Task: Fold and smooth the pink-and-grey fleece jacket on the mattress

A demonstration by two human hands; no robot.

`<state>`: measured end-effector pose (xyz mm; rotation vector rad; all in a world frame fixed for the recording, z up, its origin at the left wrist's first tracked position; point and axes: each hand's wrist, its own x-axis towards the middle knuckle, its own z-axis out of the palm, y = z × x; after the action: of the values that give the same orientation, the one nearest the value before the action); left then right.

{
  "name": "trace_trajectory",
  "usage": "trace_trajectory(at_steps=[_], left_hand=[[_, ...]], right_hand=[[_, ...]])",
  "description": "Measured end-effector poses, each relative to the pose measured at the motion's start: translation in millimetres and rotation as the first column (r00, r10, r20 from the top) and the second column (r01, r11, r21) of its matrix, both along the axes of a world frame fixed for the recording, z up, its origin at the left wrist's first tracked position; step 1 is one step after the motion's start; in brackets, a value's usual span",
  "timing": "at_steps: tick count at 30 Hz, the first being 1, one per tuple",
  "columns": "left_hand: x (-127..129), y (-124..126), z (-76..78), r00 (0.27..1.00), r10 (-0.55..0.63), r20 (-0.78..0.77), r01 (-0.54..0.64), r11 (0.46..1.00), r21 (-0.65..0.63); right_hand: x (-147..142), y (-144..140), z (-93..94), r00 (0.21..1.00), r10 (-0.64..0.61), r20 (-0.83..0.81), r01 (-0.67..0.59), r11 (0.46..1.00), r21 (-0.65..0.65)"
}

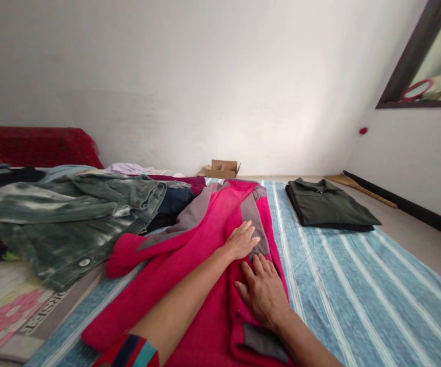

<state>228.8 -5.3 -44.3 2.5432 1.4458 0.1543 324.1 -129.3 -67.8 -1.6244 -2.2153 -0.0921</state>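
Note:
A pink garment with grey panels (pixel 208 234) lies spread over the blue striped cloth, its collar end toward the wall. One grey-and-pink sleeve is folded inward along the right side of its body. My left hand (pixel 242 240) rests on that folded sleeve, fingers stretched out and pointing right. Just nearer to me, my right hand (pixel 262 288) lies on the same sleeve with its fingers spread. Both hands press on the fabric from above and grip nothing. The other sleeve extends to the left, toward a heap of clothes.
A dark green folded jacket (pixel 329 204) lies at the right on the blue striped cloth (pixel 319 285). To the left is a pile with a grey-green denim garment (pixel 90 209) on top. A small cardboard box (pixel 223 169) stands by the wall, and a red cloth-covered object (pixel 39 145) is at far left.

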Motion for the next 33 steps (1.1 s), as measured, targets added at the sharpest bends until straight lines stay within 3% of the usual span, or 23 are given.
trace_trajectory(at_steps=[4, 7, 12, 22, 33], left_hand=[[-15.9, -18.2, -7.1, 0.998, -0.056, 0.004, 0.056, 0.998, 0.038], [-23.4, -24.7, -15.2, 0.995, -0.097, 0.013, 0.097, 0.995, -0.007], [-24.2, -25.8, -20.0, 1.0, -0.011, 0.027, 0.013, 0.996, -0.089], [-26.3, -26.3, -28.1, 0.998, -0.011, 0.058, 0.012, 1.0, -0.025], [-26.2, -26.6, -31.5, 0.998, -0.028, 0.054, 0.028, 1.0, 0.013]], right_hand=[[0.3, 0.6, 0.2, 1.0, 0.018, 0.004, -0.018, 0.999, -0.027], [0.3, 0.7, -0.4, 1.0, 0.01, 0.006, -0.01, 0.999, -0.041], [0.8, -0.2, -2.0, 1.0, -0.004, 0.021, 0.005, 0.999, -0.037], [2.3, 0.4, -7.9, 0.999, 0.013, 0.031, -0.015, 0.998, 0.058], [5.2, -1.7, -8.1, 0.999, 0.043, 0.008, -0.044, 0.996, 0.077]])
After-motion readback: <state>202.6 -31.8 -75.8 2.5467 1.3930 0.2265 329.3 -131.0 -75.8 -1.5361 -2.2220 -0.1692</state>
